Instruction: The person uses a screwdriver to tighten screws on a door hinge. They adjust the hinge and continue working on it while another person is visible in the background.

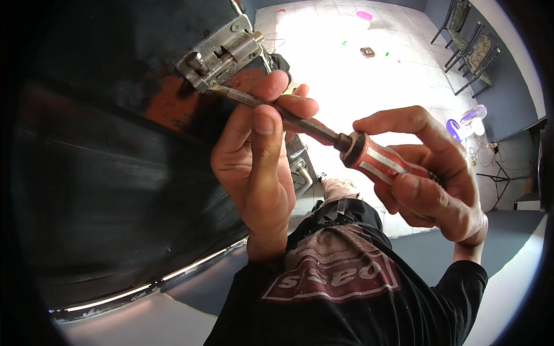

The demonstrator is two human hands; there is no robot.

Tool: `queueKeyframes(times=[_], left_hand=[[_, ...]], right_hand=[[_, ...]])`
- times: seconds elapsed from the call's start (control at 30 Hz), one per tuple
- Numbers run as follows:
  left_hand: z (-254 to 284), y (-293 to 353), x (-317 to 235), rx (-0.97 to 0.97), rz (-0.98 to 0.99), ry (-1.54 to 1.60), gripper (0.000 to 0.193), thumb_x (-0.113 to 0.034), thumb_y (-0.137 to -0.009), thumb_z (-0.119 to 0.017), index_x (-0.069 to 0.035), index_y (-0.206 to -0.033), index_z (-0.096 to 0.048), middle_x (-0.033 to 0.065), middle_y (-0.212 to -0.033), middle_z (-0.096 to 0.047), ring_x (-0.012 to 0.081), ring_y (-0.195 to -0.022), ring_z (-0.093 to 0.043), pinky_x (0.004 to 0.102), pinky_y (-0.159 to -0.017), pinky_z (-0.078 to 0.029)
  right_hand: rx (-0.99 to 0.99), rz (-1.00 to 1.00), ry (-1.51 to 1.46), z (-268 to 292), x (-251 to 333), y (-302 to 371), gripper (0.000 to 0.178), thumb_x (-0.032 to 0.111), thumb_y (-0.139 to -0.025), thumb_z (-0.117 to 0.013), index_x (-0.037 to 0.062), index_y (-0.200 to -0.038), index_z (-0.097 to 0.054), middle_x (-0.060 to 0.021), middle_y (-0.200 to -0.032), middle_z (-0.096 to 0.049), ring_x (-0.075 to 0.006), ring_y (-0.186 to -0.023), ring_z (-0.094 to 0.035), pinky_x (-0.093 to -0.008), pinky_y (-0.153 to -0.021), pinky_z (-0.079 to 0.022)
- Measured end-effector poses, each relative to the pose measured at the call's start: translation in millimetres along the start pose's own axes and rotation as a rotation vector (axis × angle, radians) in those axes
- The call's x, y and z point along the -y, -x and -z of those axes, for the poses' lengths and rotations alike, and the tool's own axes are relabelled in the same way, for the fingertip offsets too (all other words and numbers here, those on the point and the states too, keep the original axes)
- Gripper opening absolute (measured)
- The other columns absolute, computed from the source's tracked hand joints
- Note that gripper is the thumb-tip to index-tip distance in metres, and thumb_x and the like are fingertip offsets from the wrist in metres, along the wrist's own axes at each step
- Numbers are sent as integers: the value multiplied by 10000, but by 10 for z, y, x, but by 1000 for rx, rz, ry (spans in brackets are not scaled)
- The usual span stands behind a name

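A screwdriver (pixel 378 160) with a red and white handle slants across the middle, its metal shaft pointing up and left. My right hand (pixel 441 173) is closed around the handle. Near the shaft's middle, my left hand (pixel 259 147) pinches it between thumb and fingers. The tip meets the lower edge of a metal slide bolt latch (pixel 225 55), which is fixed to a dark door (pixel 115 144). A screw head shows at the latch's top corner; whether the tip sits in a screw is too small to tell. Reddish-brown patches show on the door beside the latch.
Below my left hand, a metal door handle (pixel 303 177) juts from the door's edge. Patterned chairs (pixel 478 57) stand along the right wall, with a purple and white fan (pixel 467 122) nearer. Small items, including a pink disc (pixel 364 15), lie on the tiled floor.
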State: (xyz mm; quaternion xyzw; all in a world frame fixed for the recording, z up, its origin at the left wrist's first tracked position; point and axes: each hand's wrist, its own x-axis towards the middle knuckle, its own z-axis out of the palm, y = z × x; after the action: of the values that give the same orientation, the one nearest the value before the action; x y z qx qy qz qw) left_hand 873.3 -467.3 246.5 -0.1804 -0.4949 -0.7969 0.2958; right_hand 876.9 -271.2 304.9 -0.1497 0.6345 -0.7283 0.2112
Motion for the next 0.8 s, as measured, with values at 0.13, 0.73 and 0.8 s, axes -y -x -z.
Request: queueKeyframes(times=[0.13, 0.73, 0.8], left_hand=[[11, -41, 58, 53, -34, -23, 382, -220, -1084, -423, 21, -1371, -496, 71, -1093, -685, 171, -948, -679, 649, -1098, -379], [-51, -36, -24, 108, 27, 175, 422, -209, -1084, -404, 26, -1434, -423, 41, -1135, -658, 156, -1048, -658, 609, -1103, -405], [-70, -2, 35, 75, -8, 134, 417, -197, -1082, -401, 27, -1434, -417, 41, -1121, -651, 156, -1005, -665, 614, -1102, -401]], right_hand=[[-25, 128, 169, 54, 54, -41, 627, 351, -816, -714, -42, -1280, -565, -79, -736, -697, -53, -519, -550, -194, -479, -351], [31, 813, 989, 3, 245, -67, 469, 75, -786, -670, -68, -1231, -637, -175, -923, -730, -141, -676, -647, -271, -541, -470], [-35, 642, 819, 48, 152, -5, 464, 202, -794, -676, -61, -1174, -646, -132, -857, -700, -134, -651, -623, -269, -552, -451]])
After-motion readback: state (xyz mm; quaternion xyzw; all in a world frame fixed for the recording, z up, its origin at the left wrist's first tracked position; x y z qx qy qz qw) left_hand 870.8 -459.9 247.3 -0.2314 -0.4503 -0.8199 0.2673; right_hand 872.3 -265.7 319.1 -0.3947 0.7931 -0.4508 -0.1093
